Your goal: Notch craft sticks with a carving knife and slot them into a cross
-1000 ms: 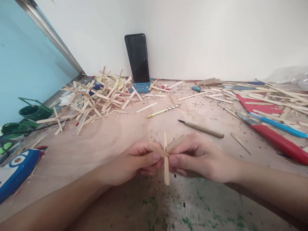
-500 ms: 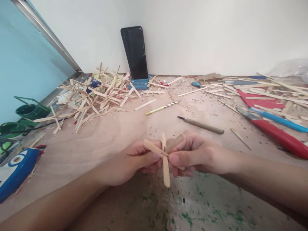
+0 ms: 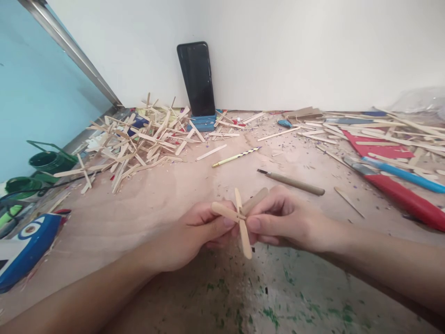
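Observation:
Both hands pinch a small crossed piece of wooden sticks (image 3: 244,236) above the near part of the table. My left hand (image 3: 205,229) grips it from the left, thumb near the crossing. From the right, my right hand (image 3: 274,218) holds it with thumb and fingers close to the same crossing. One stick points up and down, one slants to the upper left, and another leans to the upper right, partly behind my right fingers. Beyond the hands lie a thin carving tool (image 3: 295,182) with a dark tip and a patterned pencil (image 3: 236,157).
A heap of crossed sticks (image 3: 153,134) fills the back left. A black phone (image 3: 197,79) stands on a blue holder (image 3: 203,123). Loose sticks, a red-handled knife (image 3: 403,197) and a blue tool (image 3: 406,175) lie right. Green cups (image 3: 52,161) stand left.
The crossed sticks have tilted, their lower end swinging slightly right and up. My right fingers have shifted around the piece, and the view has moved slightly.

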{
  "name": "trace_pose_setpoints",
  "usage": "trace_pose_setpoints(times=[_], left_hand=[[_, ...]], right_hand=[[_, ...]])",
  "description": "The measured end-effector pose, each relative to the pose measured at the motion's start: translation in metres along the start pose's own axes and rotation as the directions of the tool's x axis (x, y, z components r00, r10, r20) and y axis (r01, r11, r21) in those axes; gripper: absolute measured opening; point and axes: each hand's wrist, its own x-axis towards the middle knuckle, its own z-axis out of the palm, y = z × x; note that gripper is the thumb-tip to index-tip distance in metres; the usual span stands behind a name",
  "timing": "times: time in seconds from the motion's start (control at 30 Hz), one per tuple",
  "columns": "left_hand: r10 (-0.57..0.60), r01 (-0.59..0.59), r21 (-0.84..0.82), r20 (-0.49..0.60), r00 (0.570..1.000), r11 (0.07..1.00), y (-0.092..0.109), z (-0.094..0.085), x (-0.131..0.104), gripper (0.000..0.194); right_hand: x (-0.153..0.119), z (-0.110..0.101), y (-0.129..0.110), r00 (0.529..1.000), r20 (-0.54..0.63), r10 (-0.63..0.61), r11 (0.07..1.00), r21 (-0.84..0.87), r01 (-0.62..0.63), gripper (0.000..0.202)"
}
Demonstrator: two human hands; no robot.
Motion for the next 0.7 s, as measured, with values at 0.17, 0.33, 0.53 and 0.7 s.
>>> trace_pose_setpoints(times=[0.17,0.33,0.53,0.7], left_hand=[[0.008,-0.009,0.031,0.059,0.998,0.999,0.004,0.001,0.0,0.039],[0.026,-0.028,0.029,0.063,0.998,0.999,0.001,-0.002,-0.001,0.046],[0.067,-0.069,0.017,0.06,0.996,0.998,-0.005,-0.006,0.0,0.043],[0.094,-0.093,-0.016,0.083,0.992,0.996,-0.006,-0.006,0.002,0.045]], right_hand=[[0.003,-0.001,0.007,0.993,0.103,0.052,0.983,0.169,-0.069,0.044],[0.004,0.007,0.004,0.994,0.073,0.086,0.945,0.309,-0.105,0.041],[0.003,0.015,0.004,0.999,-0.009,0.05,0.93,0.366,-0.044,0.038],[0.004,0.015,0.004,0.998,-0.04,0.047,0.929,0.368,-0.029,0.04]])
